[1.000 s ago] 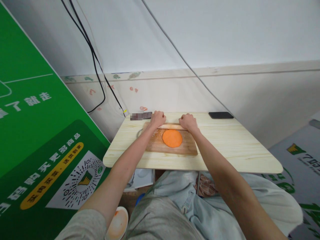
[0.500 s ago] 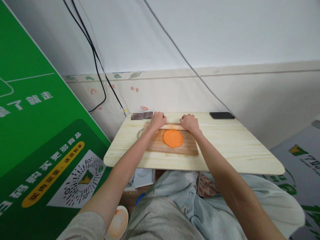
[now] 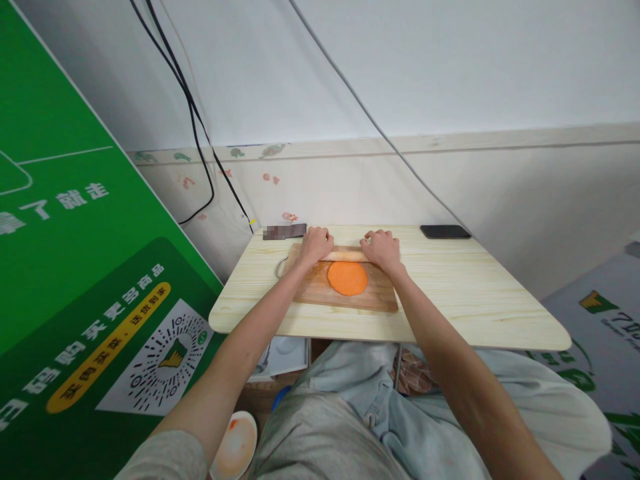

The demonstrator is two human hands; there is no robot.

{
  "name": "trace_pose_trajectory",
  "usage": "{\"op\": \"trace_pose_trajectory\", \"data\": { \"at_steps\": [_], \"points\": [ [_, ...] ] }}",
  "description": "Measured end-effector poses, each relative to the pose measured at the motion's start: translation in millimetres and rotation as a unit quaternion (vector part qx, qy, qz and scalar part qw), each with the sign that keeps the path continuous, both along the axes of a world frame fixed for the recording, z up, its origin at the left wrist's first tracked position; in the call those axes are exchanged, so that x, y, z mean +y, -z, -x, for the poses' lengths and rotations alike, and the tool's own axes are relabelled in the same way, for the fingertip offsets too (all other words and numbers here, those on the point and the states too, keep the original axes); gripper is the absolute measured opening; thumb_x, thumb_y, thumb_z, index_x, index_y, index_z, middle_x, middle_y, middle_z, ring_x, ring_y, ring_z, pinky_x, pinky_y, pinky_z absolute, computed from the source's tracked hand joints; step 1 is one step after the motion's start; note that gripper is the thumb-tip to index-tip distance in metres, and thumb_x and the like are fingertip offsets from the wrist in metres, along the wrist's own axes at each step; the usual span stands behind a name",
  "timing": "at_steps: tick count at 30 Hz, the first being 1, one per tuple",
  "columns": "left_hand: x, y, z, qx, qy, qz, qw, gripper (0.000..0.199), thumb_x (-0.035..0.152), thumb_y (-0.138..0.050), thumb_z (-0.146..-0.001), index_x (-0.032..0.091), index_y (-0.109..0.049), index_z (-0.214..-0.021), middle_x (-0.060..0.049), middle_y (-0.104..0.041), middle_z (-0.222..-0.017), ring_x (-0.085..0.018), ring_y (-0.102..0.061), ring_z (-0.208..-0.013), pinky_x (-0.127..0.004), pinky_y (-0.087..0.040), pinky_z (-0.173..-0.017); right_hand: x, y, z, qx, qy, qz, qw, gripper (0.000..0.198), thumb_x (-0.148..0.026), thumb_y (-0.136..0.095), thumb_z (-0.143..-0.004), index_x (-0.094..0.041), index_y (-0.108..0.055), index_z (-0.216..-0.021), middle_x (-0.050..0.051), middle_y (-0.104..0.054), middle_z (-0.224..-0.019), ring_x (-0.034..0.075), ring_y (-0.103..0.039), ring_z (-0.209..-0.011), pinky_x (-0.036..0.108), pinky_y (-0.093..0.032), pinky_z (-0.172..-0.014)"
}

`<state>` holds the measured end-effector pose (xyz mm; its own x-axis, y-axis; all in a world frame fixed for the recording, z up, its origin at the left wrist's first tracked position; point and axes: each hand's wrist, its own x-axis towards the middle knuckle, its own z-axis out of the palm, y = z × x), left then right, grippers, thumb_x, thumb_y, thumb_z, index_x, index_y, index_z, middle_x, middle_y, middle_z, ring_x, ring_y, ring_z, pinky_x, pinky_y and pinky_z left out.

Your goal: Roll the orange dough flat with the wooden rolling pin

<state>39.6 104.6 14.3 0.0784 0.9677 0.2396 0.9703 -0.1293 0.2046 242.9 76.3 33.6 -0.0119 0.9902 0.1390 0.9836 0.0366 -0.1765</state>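
Observation:
A wooden rolling pin [image 3: 345, 256] lies crosswise at the far edge of a flat orange round of dough [image 3: 348, 278]. Both rest on a wooden cutting board [image 3: 313, 293] that has a metal ring handle [image 3: 280, 268] on its left. My left hand [image 3: 317, 244] is closed over the pin's left end. Over the right end, my right hand [image 3: 381, 249] has its fingers curled round the pin. The pin's ends are hidden under my hands.
The board sits on a pale wood table [image 3: 480, 287] against the wall. A dark, partly blurred strip [image 3: 285, 231] lies at the back left, a black phone [image 3: 445, 231] at the back right. Below left is a stained white bowl [image 3: 235, 443]. A green sign [image 3: 75, 267] stands left.
The rolling pin has shifted very slightly toward me, still by the dough's far edge. Both hands keep their grip. The whole view has moved a little.

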Motion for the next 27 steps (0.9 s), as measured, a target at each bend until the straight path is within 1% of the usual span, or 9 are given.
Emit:
{"op": "trace_pose_trajectory", "data": {
  "at_steps": [14, 21, 27],
  "points": [
    [-7.8, -2.4, -1.7, 0.000, -0.011, 0.016, 1.000, 0.042, 0.027, -0.044, -0.107, 0.015, -0.082, -0.119, -0.019, -0.079, -0.122, -0.029, -0.071, -0.117, -0.037, -0.052, -0.101, -4.6, -0.1, 0.0, 0.002, 0.000, -0.004, 1.000, 0.050, -0.039, -0.041, -0.106, -0.018, -0.075, -0.137, 0.018, -0.069, -0.144, 0.036, -0.055, -0.135, 0.048, -0.044, -0.110],
    [-18.0, -8.3, -3.7, 0.002, -0.016, 0.009, 1.000, 0.041, 0.028, -0.044, -0.108, 0.016, -0.082, -0.115, -0.018, -0.081, -0.120, -0.027, -0.073, -0.114, -0.034, -0.053, -0.096, -5.1, 1.4, -0.4, 0.001, -0.002, -0.004, 1.000, 0.052, -0.040, -0.041, -0.105, -0.018, -0.075, -0.137, 0.019, -0.070, -0.142, 0.036, -0.056, -0.134, 0.048, -0.045, -0.109],
    [-27.3, -11.8, -6.3, 0.001, -0.022, 0.015, 1.000, 0.040, 0.028, -0.044, -0.108, 0.017, -0.082, -0.115, -0.017, -0.080, -0.122, -0.027, -0.072, -0.115, -0.035, -0.052, -0.096, -3.2, 5.6, -2.0, 0.004, -0.005, -0.007, 1.000, 0.051, -0.042, -0.042, -0.106, -0.019, -0.076, -0.136, 0.019, -0.070, -0.142, 0.036, -0.056, -0.134, 0.047, -0.044, -0.109]
  ]
}}
